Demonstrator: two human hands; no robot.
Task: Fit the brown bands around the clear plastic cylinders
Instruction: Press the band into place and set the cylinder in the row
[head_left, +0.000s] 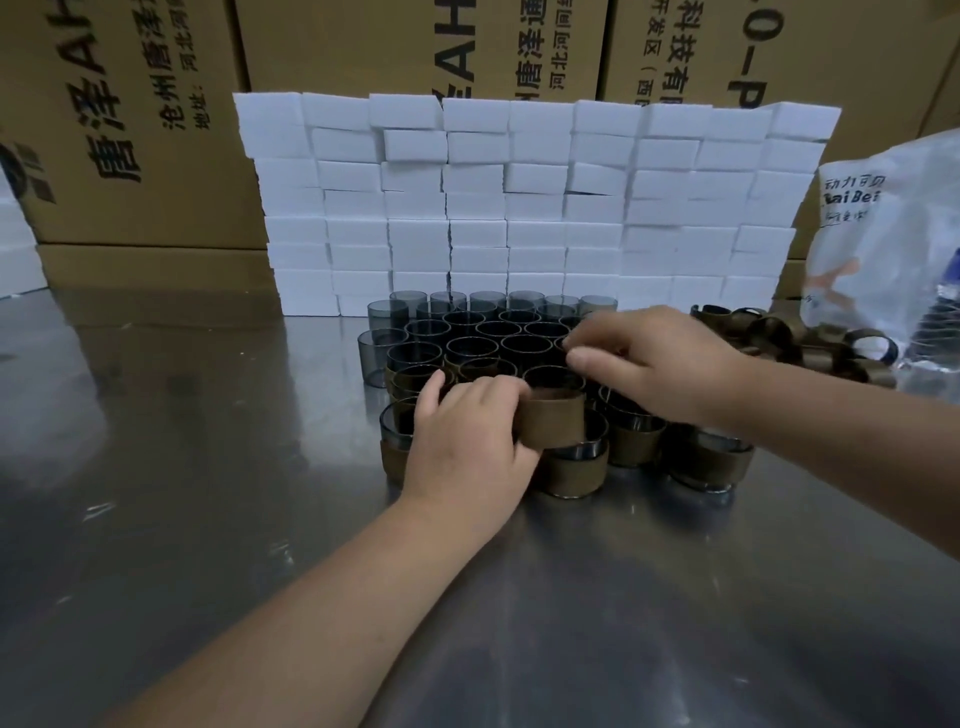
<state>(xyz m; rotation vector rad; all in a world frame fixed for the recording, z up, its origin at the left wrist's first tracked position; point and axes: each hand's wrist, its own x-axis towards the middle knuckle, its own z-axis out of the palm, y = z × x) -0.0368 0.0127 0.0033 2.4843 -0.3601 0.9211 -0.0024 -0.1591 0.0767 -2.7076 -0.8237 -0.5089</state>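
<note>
My L hand gripped one brown flexible band, held as an open loop w/ its axis roughly vertical, sticking out at 3 o'clock from my fingers. R hand was curled over the clear grey-tinted plastic cylinders on the shiny steel table; couldn't tell if it pinched a rim. An upright bare cylinder stood just at 12 o'clock of the band, btwn both hands, so the loop prob. needed to drop straight over it.
</note>
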